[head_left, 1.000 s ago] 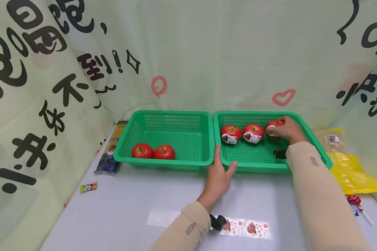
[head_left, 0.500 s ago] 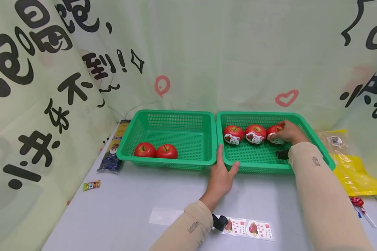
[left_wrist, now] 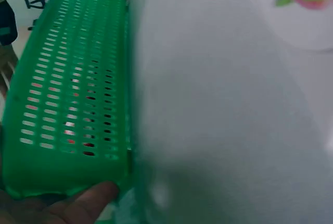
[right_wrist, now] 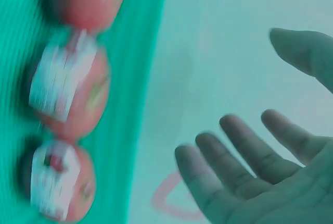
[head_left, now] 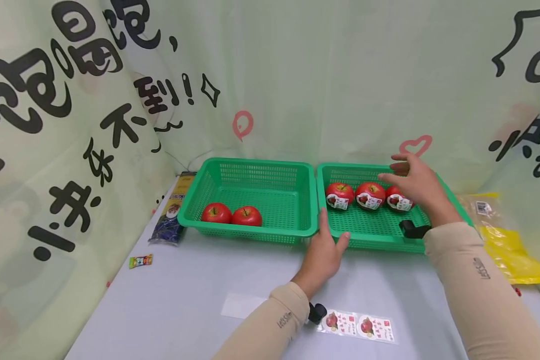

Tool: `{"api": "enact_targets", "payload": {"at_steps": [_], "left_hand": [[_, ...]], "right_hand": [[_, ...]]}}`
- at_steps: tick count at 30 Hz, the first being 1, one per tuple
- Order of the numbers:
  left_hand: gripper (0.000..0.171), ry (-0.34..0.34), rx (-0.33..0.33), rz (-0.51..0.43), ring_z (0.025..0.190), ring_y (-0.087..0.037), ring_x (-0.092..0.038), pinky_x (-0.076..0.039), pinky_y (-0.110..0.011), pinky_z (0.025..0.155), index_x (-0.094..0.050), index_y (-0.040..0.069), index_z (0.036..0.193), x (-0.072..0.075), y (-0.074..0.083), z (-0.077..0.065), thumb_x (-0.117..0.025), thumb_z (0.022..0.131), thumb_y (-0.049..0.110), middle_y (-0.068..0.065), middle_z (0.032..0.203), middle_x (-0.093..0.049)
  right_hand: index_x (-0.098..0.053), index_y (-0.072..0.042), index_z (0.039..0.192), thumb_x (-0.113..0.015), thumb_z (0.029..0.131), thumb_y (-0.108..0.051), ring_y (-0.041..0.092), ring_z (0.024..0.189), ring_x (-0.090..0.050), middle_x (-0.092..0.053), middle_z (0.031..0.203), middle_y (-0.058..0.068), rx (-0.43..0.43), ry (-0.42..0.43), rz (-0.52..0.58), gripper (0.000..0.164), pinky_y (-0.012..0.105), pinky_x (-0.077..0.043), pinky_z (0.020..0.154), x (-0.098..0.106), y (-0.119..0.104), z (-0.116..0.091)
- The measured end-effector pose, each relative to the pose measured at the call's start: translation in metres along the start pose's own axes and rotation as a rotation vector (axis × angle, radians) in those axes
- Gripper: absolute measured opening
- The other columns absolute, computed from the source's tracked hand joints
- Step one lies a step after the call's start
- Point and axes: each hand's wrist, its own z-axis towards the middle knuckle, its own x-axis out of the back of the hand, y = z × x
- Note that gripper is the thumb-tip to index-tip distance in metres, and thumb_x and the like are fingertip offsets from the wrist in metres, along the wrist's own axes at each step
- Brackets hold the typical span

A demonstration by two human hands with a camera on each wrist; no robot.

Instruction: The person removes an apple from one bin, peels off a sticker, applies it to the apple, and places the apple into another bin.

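Three red apples with white labels stand in a row in the right green basket [head_left: 364, 244]: a left apple [head_left: 339, 192], a middle apple [head_left: 370, 194] and a right apple [head_left: 398, 199]. My right hand [head_left: 420, 187] is raised over that basket's right side, fingers spread and holding nothing. In the right wrist view its fingers [right_wrist: 239, 166] are apart from the labelled apples [right_wrist: 67, 88]. My left hand [head_left: 321, 252] rests at the baskets' front corners where they meet, fingers extended. In the left wrist view its thumb [left_wrist: 99, 198] touches the basket wall [left_wrist: 62, 166].
Two unlabelled apples [head_left: 231, 214] sit in the left green basket [head_left: 247, 231]. A sticker strip [head_left: 360, 325] lies in front on the white table [head_left: 184, 300]. A dark packet [head_left: 171, 215] and small candy [head_left: 141, 261] lie left, a yellow bag [head_left: 508, 250] right.
My right hand has let go of the right labelled apple and risen up and away from it. That apple now stands beside the other two. My left hand stays at the basket edge.
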Motion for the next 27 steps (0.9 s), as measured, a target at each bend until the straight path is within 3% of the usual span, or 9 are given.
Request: {"api": "enact_targets", "payload": {"at_steps": [2,6,9,11,12,15,20,24,27], "left_hand": [[0.089,-0.008,-0.018,0.048,0.114,-0.030,-0.073,-0.059,-0.044,0.101,-0.009,0.015,0.171,0.004,0.002,0.000,-0.059,0.106,0.050,-0.025,0.114,-0.075],[0.099,-0.042,-0.056,0.078,0.086,-0.024,-0.073,-0.059,-0.035,0.079,-0.008,0.019,0.172,0.017,0.002,-0.013,-0.064,0.097,0.052,-0.021,0.092,-0.076],[0.102,-0.042,-0.110,-0.008,0.086,-0.020,-0.076,-0.059,-0.028,0.074,-0.014,0.020,0.172,0.030,-0.005,-0.035,-0.072,0.093,0.050,-0.017,0.106,-0.079],[0.095,-0.011,-0.167,-0.090,0.092,-0.018,-0.079,-0.062,-0.025,0.078,-0.025,0.017,0.169,0.041,-0.012,-0.052,-0.074,0.093,0.047,-0.013,0.117,-0.078],[0.088,0.022,-0.205,-0.137,0.096,-0.018,-0.079,-0.062,-0.024,0.080,-0.033,0.013,0.165,0.048,-0.017,-0.059,-0.076,0.095,0.044,-0.011,0.121,-0.077],[0.060,0.158,-0.329,-0.248,0.083,-0.017,-0.079,-0.063,-0.023,0.074,-0.055,0.005,0.148,0.071,-0.038,-0.072,-0.077,0.098,0.029,-0.009,0.102,-0.078],[0.019,0.433,-0.486,-0.282,0.059,-0.013,-0.069,-0.056,-0.018,0.055,-0.073,0.004,0.114,0.114,-0.072,-0.071,-0.078,0.097,0.010,-0.006,0.077,-0.074],[0.005,0.612,-0.487,-0.226,0.056,-0.007,-0.058,-0.047,-0.016,0.050,-0.075,0.007,0.096,0.141,-0.096,-0.063,-0.080,0.094,0.009,-0.002,0.069,-0.069],[0.011,0.714,-0.439,-0.205,0.058,-0.004,-0.051,-0.043,-0.017,0.051,-0.074,0.005,0.087,0.156,-0.110,-0.056,-0.083,0.091,0.008,-0.003,0.064,-0.064]], "right_hand": [[-0.032,-0.007,0.164,-0.067,0.101,-0.051,0.047,0.143,-0.049,-0.052,0.156,0.026,0.065,0.051,0.021,0.084,0.064,-0.046,0.110,-0.013,-0.019,-0.020],[-0.050,-0.009,0.152,-0.070,0.102,-0.040,0.031,0.124,-0.067,-0.068,0.138,0.017,0.194,0.116,0.111,0.062,0.026,-0.055,0.097,-0.048,-0.045,-0.063],[-0.058,-0.007,0.143,-0.073,0.102,-0.026,0.011,0.113,-0.070,-0.072,0.127,0.015,0.280,0.156,0.204,0.048,0.009,-0.054,0.087,-0.076,-0.053,-0.093],[-0.060,-0.005,0.138,-0.073,0.101,-0.017,0.001,0.108,-0.067,-0.073,0.122,0.016,0.314,0.188,0.265,0.041,0.008,-0.054,0.087,-0.093,-0.054,-0.111],[-0.061,-0.003,0.136,-0.073,0.101,-0.014,-0.003,0.107,-0.066,-0.073,0.120,0.015,0.319,0.204,0.297,0.039,0.009,-0.055,0.087,-0.100,-0.054,-0.119],[-0.062,-0.001,0.132,-0.072,0.101,-0.008,-0.004,0.103,-0.067,-0.074,0.114,0.008,0.291,0.216,0.406,0.034,0.013,-0.057,0.087,-0.126,-0.051,-0.139],[-0.066,0.001,0.123,-0.070,0.101,-0.006,0.008,0.085,-0.069,-0.071,0.098,-0.005,0.183,0.206,0.533,0.023,0.021,-0.060,0.076,-0.156,-0.045,-0.158],[-0.068,-0.001,0.107,-0.073,0.100,-0.012,0.014,0.071,-0.061,-0.066,0.085,-0.003,0.097,0.203,0.524,0.015,0.026,-0.055,0.063,-0.170,-0.039,-0.162],[-0.062,-0.003,0.091,-0.076,0.098,-0.012,0.013,0.065,-0.050,-0.056,0.074,-0.003,0.087,0.209,0.510,0.018,0.028,-0.045,0.056,-0.178,-0.033,-0.161]]}}
